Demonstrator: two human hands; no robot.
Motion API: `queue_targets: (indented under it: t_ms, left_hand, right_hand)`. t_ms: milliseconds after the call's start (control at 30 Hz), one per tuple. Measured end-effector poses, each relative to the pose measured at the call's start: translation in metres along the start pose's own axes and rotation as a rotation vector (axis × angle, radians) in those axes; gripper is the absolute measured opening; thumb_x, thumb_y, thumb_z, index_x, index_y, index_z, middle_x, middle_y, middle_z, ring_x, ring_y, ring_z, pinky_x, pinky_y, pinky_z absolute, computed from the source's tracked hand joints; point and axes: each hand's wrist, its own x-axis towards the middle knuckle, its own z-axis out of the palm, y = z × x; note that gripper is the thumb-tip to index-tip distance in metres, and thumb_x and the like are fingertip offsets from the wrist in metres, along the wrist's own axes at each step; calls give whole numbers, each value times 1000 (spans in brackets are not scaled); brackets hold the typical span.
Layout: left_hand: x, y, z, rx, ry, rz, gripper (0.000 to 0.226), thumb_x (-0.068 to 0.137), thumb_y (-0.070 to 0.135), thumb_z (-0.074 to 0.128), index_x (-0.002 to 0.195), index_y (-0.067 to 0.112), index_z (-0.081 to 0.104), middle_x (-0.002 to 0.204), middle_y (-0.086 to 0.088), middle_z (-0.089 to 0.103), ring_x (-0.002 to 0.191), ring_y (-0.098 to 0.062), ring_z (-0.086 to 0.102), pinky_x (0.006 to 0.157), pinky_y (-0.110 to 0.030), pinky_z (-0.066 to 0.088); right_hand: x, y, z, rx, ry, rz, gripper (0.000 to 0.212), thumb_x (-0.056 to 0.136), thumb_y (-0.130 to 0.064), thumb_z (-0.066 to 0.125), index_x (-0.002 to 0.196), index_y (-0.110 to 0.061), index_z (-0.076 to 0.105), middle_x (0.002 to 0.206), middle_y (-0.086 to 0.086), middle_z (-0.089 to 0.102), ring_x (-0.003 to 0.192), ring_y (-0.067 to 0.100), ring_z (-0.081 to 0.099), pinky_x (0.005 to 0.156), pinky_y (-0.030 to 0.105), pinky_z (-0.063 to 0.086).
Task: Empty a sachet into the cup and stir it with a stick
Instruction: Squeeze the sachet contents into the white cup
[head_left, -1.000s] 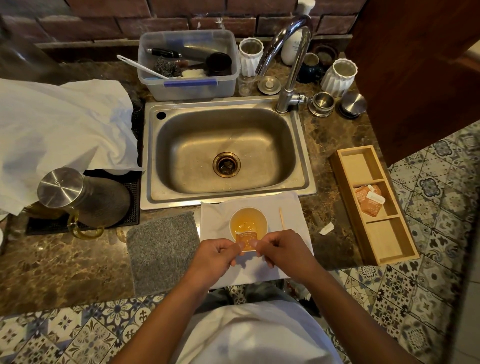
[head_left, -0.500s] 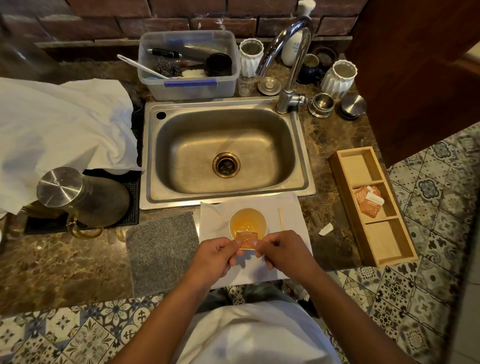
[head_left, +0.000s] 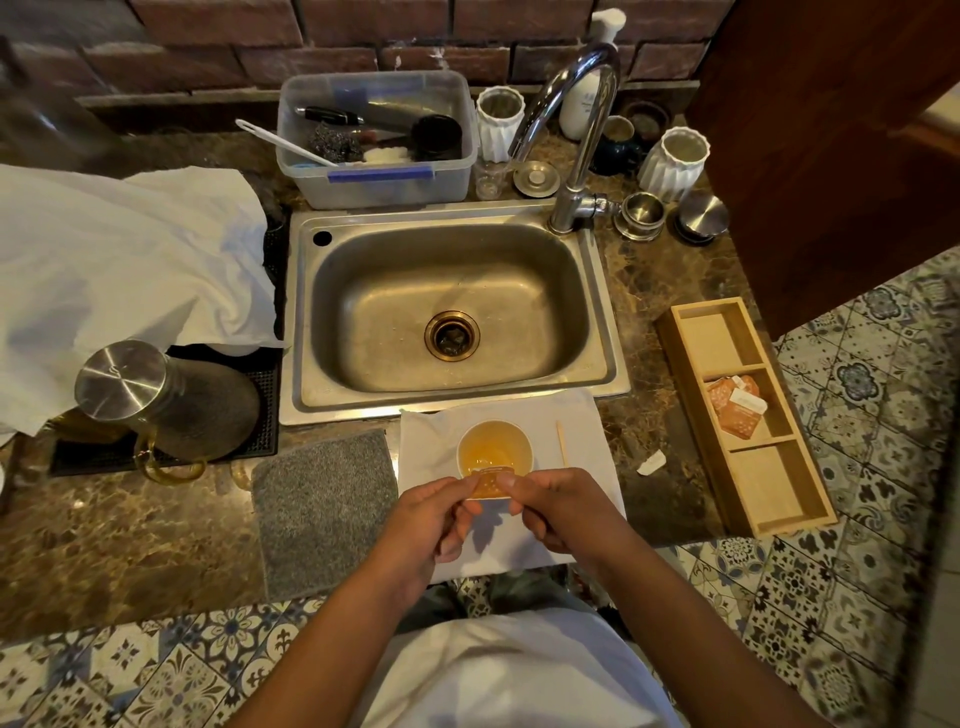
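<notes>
The left hand (head_left: 434, 512) and right hand (head_left: 558, 512) each pinch one end of the small orange paper sachet (head_left: 491, 482), closed on it just over the near rim of the white cup of amber liquid (head_left: 494, 448). Advisable: hold the torn mouth above the cup's centre and tip fully. The thin wooden stir stick (head_left: 561, 441) lies just right of the cup.

The cup (head_left: 494, 450) stands on a napkin (head_left: 587, 415) in front of the sink (head_left: 452, 306), the stick (head_left: 560, 442) just to its right. A sachet (head_left: 489, 482) sits over the cup's near rim — between the left hand (head_left: 423, 525) and right hand (head_left: 563, 512). A wooden tray (head_left: 779, 499) lies well right — more sachets (head_left: 735, 405) in its middle compartment.
</notes>
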Motion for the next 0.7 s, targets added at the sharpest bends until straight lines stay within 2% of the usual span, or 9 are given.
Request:
queue_targets:
  t_ms: [167,300,567,700]
  left_hand:
    - [1,0,-1,-12,-11,7,28,91,27,70,70,9,64,52,-5,50,35,-10,31,37,-21,20]
    - [2,-2,0,12,-1,16,31,92,28,69,67,12,66,52,-5,49,35,-10,31,38,-21,20]
    - [3,-7,2,27,-11,6,29,94,29,71,68,15,70,54,-4,51,38,-9,32,37,-20,22]
    - [3,-5,3,31,3,24,32,94,28,71,63,18,71,51,-2,51,37,-8,32,36,-19,23]
  right_hand:
    - [1,-1,1,17,12,35,39,92,-42,70,68,-12,70,49,6,52,39,12,38,42,21,30]
    - [1,5,2,13,27,25,42,93,-44,68,61,-17,72,52,7,55,38,11,39,43,21,31]
    - [0,8,-1,49,30,-22,38,94,-38,67,64,-16,73,53,7,58,42,14,41,46,25,32]
    - [-1,5,-1,57,23,5,42,93,-48,66,64,-18,73,54,9,59,42,14,42,43,22,33]
